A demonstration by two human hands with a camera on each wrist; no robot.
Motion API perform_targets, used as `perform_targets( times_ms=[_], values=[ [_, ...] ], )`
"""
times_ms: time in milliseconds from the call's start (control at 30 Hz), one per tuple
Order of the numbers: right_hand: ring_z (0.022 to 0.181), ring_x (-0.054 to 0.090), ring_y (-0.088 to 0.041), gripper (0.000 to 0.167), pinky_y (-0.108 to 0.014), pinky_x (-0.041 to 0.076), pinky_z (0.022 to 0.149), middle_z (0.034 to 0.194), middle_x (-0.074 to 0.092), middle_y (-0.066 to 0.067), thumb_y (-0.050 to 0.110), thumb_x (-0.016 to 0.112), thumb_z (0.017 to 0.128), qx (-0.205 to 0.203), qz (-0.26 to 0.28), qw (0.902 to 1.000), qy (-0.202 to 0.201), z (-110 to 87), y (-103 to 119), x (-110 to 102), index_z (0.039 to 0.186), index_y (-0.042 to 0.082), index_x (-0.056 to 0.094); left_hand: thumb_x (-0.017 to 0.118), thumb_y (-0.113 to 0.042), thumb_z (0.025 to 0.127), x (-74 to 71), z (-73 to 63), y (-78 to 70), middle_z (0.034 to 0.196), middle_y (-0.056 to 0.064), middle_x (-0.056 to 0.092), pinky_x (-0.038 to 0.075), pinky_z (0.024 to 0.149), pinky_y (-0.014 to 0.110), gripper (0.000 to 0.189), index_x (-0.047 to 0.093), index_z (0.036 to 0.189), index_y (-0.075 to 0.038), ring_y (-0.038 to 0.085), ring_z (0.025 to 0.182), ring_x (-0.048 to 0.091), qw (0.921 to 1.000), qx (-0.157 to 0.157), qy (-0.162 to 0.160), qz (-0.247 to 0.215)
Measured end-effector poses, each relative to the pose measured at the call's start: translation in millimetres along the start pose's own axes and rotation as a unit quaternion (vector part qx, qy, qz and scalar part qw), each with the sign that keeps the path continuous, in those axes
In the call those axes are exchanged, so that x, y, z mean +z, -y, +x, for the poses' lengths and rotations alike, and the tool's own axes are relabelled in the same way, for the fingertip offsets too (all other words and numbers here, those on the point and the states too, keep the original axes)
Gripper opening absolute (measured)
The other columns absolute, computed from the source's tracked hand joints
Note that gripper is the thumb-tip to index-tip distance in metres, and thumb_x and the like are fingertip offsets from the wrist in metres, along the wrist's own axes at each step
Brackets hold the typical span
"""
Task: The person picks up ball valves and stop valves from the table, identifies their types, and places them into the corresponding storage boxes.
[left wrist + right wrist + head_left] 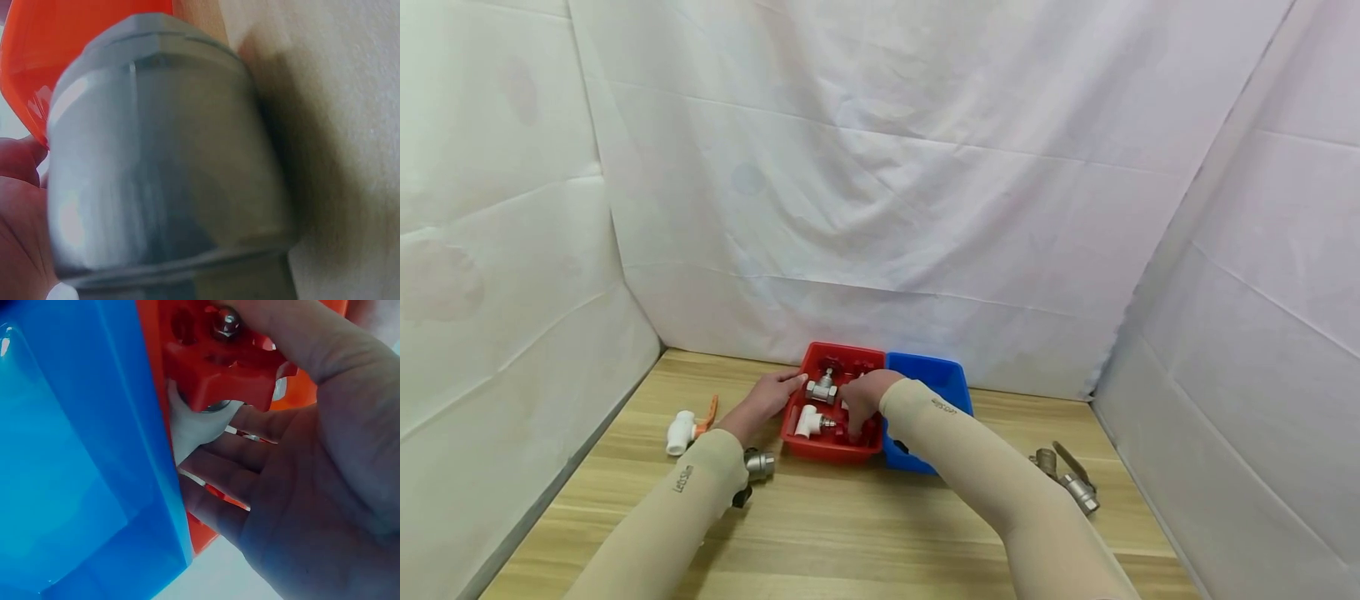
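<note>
My left hand (pixel 769 396) holds the left rim of the red bin (pixel 831 453), its fingertips at the edge. Inside that bin, my right hand (pixel 865 397) grips a white valve with a red handwheel (pixel 219 381). In the right wrist view the thumb lies on the handwheel, and the fingers curl behind the white body. A metal valve (pixel 822 389) with a dark red wheel and a white tee-shaped valve (pixel 808 422) lie to its left in the bin. Below the left wrist sits a metal ball valve (pixel 760 464), which fills much of the left wrist view.
A blue bin (pixel 936 367) stands against the red bin's right side. On the left of the table is a white valve with an orange lever (pixel 681 433). Metal valves (pixel 1078 492) lie at the right. White cloth (pixel 887 208) hangs behind the table and along both sides.
</note>
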State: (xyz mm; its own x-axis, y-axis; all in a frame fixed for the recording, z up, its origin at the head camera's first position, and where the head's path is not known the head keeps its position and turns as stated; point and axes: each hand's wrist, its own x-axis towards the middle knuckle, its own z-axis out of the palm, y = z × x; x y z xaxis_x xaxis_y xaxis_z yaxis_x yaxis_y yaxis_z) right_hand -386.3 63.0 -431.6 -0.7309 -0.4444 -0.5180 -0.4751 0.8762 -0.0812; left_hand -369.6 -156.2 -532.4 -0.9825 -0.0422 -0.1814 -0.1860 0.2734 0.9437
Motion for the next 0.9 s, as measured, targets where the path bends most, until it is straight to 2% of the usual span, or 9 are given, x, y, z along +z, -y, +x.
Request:
perform_targets(
  times_ms=[333,567,667,800,900],
  values=[
    [0.094,0.066,-0.021,0.037,-0.038,0.062,0.072,0.101,0.071,0.002,0.033,0.097,0.086,-0.006,-0.031,0.9995,0.008,12.1,0.7,9.8,0.108,0.024,0.070,0.054,-0.035,0.119,-0.7,-1.4,-1.4,0.156,0.026,0.058,0.057,0.110,0.054,0.055,0.051,0.165,-0.004,0.041,0.137,0.063,1.0000,0.004,0.001,0.001],
    [0.096,0.066,-0.021,0.032,-0.038,0.063,0.074,0.099,0.071,0.002,0.033,0.096,0.088,0.000,-0.022,0.9997,-0.008,-8.6,5.8,6.8,0.107,0.024,0.072,0.055,-0.035,0.118,1.3,-2.5,-4.2,0.154,0.026,0.061,0.058,0.108,0.052,0.056,0.052,0.164,-0.004,0.040,0.135,0.065,1.0000,0.004,0.001,0.006],
    [0.092,0.066,-0.020,0.029,-0.037,0.063,0.073,0.098,0.072,0.002,0.037,0.096,0.088,-0.004,-0.038,0.9991,-0.017,-17.1,9.5,4.3,0.104,0.023,0.075,0.055,-0.036,0.118,2.7,-2.2,-4.2,0.154,0.026,0.060,0.060,0.105,0.052,0.056,0.051,0.165,-0.004,0.040,0.133,0.067,1.0000,-0.003,0.002,0.002],
    [0.090,0.065,-0.018,0.033,-0.036,0.061,0.073,0.098,0.072,0.004,0.048,0.094,0.089,-0.009,-0.064,0.9977,-0.022,-18.0,9.5,3.0,0.104,0.024,0.076,0.056,-0.036,0.118,4.0,0.7,-2.5,0.153,0.026,0.061,0.063,0.100,0.051,0.057,0.051,0.165,-0.005,0.040,0.129,0.070,0.9998,-0.015,0.001,-0.008],
    [0.092,0.065,-0.018,0.037,-0.037,0.061,0.074,0.098,0.071,0.005,0.051,0.094,0.087,-0.004,-0.056,0.9982,-0.020,-13.3,6.3,3.3,0.107,0.026,0.075,0.055,-0.036,0.118,3.8,3.5,-1.7,0.153,0.025,0.061,0.063,0.100,0.051,0.056,0.050,0.166,-0.006,0.040,0.129,0.069,0.9998,-0.018,0.003,-0.007]
  ],
)
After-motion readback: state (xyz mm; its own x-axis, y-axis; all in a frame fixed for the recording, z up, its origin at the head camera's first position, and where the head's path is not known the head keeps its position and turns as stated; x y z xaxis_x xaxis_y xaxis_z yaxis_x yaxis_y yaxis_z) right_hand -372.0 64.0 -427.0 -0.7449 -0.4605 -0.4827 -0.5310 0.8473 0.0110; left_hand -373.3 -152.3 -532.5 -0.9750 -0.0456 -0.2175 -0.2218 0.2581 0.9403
